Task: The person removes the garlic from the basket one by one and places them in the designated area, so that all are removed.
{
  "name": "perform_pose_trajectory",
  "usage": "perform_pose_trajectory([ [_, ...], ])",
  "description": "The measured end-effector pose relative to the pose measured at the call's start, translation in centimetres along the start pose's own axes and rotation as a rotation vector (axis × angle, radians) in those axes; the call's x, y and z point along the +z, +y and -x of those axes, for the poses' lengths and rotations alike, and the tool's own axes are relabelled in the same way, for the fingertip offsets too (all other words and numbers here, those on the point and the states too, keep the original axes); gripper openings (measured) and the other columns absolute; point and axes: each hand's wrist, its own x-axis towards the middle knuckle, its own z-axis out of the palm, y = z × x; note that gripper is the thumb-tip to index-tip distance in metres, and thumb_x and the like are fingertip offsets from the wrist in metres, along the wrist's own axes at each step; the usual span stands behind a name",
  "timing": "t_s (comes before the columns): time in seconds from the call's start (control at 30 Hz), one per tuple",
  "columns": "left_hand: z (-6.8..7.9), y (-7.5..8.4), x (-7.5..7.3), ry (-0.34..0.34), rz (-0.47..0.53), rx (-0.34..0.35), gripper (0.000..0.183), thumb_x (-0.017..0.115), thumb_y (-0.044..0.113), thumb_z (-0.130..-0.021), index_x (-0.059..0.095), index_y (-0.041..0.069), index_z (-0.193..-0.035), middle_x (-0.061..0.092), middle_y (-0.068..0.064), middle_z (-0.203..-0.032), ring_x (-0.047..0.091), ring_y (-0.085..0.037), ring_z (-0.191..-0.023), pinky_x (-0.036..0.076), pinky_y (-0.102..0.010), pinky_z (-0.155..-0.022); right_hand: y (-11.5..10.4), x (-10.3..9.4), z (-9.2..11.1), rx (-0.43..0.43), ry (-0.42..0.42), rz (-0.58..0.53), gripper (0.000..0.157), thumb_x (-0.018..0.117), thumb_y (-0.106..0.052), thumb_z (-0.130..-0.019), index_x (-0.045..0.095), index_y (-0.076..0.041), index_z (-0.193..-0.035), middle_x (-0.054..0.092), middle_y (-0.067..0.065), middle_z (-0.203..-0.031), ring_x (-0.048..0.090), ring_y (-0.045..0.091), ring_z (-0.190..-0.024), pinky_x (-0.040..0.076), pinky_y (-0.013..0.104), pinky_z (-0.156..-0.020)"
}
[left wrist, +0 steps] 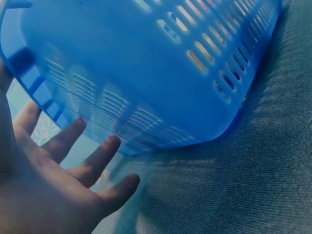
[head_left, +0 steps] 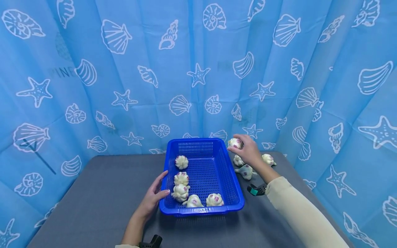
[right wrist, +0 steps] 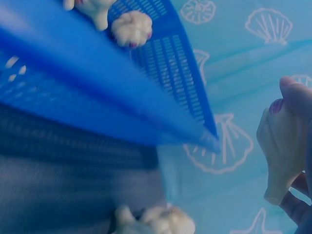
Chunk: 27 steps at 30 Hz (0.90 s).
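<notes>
My right hand (head_left: 248, 151) pinches a garlic bulb (head_left: 234, 143) between thumb and fingers, beside the far right corner of a blue plastic basket (head_left: 202, 209). In the right wrist view this bulb (right wrist: 282, 146) hangs stem downward, away from the basket wall. My left hand (head_left: 151, 199) holds the basket's left rim, thumb over the top; in the left wrist view its other fingers (left wrist: 100, 158) spread along the outside, under the rim. Inside the basket, several garlic bulbs lie down the left side and along the near edge, among them one bulb (head_left: 214, 199) near the front right.
Right of the basket, three more bulbs lie on the grey table (head_left: 118, 193): one bulb (head_left: 238, 160) beneath the right hand, a stemmed bulb (head_left: 246, 171) nearer, and another bulb (head_left: 268, 159) farther right. A blue shell-print curtain (head_left: 198, 86) hangs behind the table and at both sides.
</notes>
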Motion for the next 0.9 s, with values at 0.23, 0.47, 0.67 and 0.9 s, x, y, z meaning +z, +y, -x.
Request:
perform_pose_trajectory([
  [0.23,0.0,0.2,0.0,0.015,-0.02,-0.005,0.064,0.058,0.02,-0.094,0.031,0.03,-0.151,0.022,-0.018,-0.157,0.031,-0.044,-0.137,0.032,-0.062,-0.104,2.2,-0.7,1.2,0.033,0.039,0.038,0.056,0.081,-0.03,-0.079,0.061,-0.006,-0.125,0.059,0.02,-0.116,0.057,0.037,-0.102,0.048,0.052,-0.079],
  [0.47,0.1,0.4,0.0,0.025,-0.037,-0.008,0.064,0.058,0.021,-0.094,0.031,0.031,-0.151,0.02,-0.017,-0.157,0.028,-0.046,-0.138,0.03,-0.065,-0.104,3.6,-1.3,2.5,0.092,0.036,0.069,0.055,0.078,-0.03,-0.082,0.059,-0.004,-0.127,0.056,0.025,-0.122,0.055,0.042,-0.106,0.047,0.056,-0.08],
  [0.67,0.2,0.4,0.1,0.02,-0.035,-0.007,0.064,0.058,0.02,-0.094,0.031,0.031,-0.151,0.021,-0.017,-0.157,0.029,-0.045,-0.137,0.031,-0.064,-0.104,5.0,-1.3,3.8,0.106,0.063,0.069,0.054,0.078,-0.026,-0.082,0.059,-0.001,-0.126,0.056,0.028,-0.121,0.054,0.044,-0.107,0.045,0.058,-0.082],
  [0.9,0.2,0.3,0.1,0.012,-0.031,-0.007,0.065,0.059,0.021,-0.094,0.03,0.029,-0.152,0.021,-0.018,-0.157,0.03,-0.045,-0.137,0.032,-0.063,-0.103,7.1,-0.7,5.3,0.099,0.112,0.04,0.049,0.08,-0.018,-0.081,0.062,0.001,-0.122,0.06,0.027,-0.114,0.055,0.043,-0.103,0.043,0.057,-0.081],
])
